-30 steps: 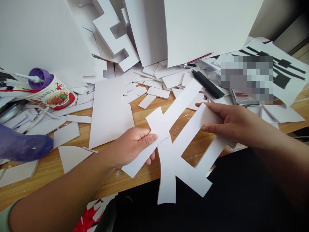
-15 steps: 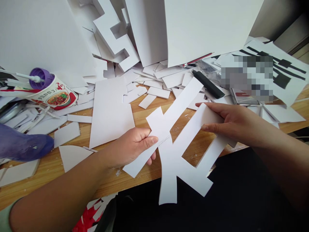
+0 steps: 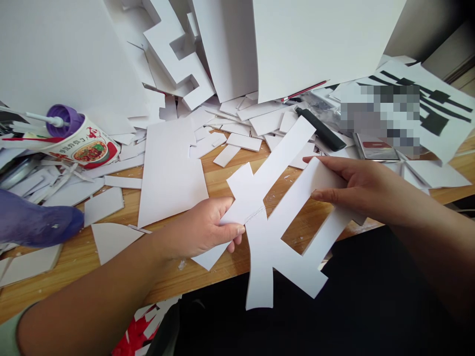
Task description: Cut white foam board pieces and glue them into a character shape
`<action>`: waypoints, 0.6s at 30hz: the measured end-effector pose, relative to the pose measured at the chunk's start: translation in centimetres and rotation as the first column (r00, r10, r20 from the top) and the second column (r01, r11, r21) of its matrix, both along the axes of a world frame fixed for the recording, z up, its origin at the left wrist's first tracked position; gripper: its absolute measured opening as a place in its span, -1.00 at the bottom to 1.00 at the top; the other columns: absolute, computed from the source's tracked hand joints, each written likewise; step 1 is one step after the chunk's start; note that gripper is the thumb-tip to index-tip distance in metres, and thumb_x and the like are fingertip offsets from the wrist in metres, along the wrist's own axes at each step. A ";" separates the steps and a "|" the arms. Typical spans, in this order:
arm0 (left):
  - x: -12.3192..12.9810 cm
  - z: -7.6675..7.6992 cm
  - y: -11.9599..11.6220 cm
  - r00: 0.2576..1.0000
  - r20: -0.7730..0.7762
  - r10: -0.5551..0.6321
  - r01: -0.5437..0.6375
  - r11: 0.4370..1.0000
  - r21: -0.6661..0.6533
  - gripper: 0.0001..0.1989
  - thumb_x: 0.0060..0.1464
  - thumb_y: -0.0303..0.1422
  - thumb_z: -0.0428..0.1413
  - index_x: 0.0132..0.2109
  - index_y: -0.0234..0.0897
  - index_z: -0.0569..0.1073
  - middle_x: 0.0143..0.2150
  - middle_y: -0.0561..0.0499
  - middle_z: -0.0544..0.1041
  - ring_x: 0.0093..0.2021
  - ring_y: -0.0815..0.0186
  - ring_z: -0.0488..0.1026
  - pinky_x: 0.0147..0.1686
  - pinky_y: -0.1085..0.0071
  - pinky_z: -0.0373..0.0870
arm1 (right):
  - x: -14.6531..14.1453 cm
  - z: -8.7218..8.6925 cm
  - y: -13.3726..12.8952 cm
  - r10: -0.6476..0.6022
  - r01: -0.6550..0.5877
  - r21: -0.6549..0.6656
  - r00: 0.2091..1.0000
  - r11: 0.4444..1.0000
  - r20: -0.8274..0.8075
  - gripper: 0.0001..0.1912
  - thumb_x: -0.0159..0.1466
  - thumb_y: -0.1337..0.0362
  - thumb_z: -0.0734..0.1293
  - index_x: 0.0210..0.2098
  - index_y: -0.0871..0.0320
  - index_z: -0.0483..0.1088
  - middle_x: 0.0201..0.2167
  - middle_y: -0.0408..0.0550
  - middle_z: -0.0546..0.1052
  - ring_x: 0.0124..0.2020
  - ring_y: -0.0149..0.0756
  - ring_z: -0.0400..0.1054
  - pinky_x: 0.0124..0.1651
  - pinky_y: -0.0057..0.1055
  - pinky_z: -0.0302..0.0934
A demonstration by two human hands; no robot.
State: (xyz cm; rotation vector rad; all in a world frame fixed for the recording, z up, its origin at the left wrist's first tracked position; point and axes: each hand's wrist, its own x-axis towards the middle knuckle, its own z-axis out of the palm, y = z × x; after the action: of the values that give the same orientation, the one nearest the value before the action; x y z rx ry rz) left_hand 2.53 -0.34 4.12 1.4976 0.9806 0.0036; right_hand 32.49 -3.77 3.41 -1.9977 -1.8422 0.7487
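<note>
Head view: L hand point(image 3: 210, 227) & R hand point(image 3: 358, 190), each grip pinching wht cutout point(image 3: 270, 240); printed cup point(image 3: 79, 141), txt illegible.

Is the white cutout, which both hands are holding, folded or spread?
Spread: the white cutout stretches between left hand and right hand, branching outward, with no part visibly doubled over.

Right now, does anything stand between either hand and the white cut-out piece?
Nothing visible does: the left hand grips the white cut-out piece near its seam, and the right hand holds its right side. The black object lies beyond, not between.
</note>
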 end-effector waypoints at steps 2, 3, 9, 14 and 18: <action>0.0 -0.1 -0.1 1.000 -0.011 0.021 -0.021 1.000 0.005 -0.94 0.12 -0.40 0.06 -0.34 -0.24 0.37 -0.43 0.16 0.55 -0.42 0.41 0.50 -0.38 0.51 0.36 | 0.0 -0.1 0.0 -0.003 0.003 0.035 1.000 0.999 0.001 -0.31 0.08 0.00 0.44 0.18 -0.05 0.31 -0.40 -0.26 0.59 -0.55 -0.32 0.41 -0.58 -0.49 0.24; 0.0 -0.1 -0.2 0.999 -0.015 0.031 -0.031 1.000 0.003 -0.94 0.12 -0.39 0.06 -0.33 -0.23 0.36 -0.45 0.17 0.54 -0.43 0.41 0.50 -0.40 0.51 0.36 | 0.0 -0.2 0.0 -0.002 0.003 0.044 1.000 0.999 -0.004 -0.31 0.07 0.00 0.44 0.18 -0.05 0.31 -0.43 -0.26 0.58 -0.56 -0.33 0.40 -0.60 -0.50 0.23; 0.1 -0.3 -0.5 0.998 -0.031 0.051 -0.051 0.998 0.022 -0.91 0.11 -0.36 0.10 -0.35 -0.22 0.34 -0.48 0.20 0.53 -0.47 0.43 0.49 -0.40 0.50 0.38 | -0.1 -0.4 0.1 0.016 -0.017 0.041 0.999 0.999 0.030 -0.37 0.09 0.02 0.43 0.14 -0.05 0.35 -0.46 -0.25 0.56 -0.58 -0.33 0.40 -0.67 -0.52 0.17; 0.2 -0.4 -0.8 0.995 -0.057 0.087 -0.083 0.995 0.062 -0.86 0.09 -0.36 0.11 -0.40 -0.21 0.30 -0.54 0.22 0.52 -0.51 0.41 0.49 -0.49 0.51 0.35 | 0.0 -0.4 0.1 0.013 -0.015 0.064 0.999 0.998 0.035 -0.35 0.09 0.00 0.44 0.16 -0.04 0.34 -0.38 -0.23 0.59 -0.57 -0.34 0.40 -0.64 -0.51 0.19; 0.3 -0.1 -0.8 0.992 -0.074 0.107 -0.102 0.992 0.069 -0.84 0.06 -0.40 0.10 -0.44 -0.21 0.28 -0.58 0.23 0.51 -0.54 0.42 0.47 -0.54 0.53 0.30 | 0.0 -0.4 0.0 0.045 -0.048 0.080 0.998 0.996 0.034 -0.40 0.11 0.02 0.43 0.13 -0.04 0.36 -0.44 -0.25 0.59 -0.54 -0.33 0.41 -0.59 -0.50 0.21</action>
State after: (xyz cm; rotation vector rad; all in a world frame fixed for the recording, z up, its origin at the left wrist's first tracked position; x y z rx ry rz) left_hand 2.86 -1.15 4.06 1.5138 1.1303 0.0529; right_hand 32.45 -3.78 3.04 -1.9332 -1.9117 0.6481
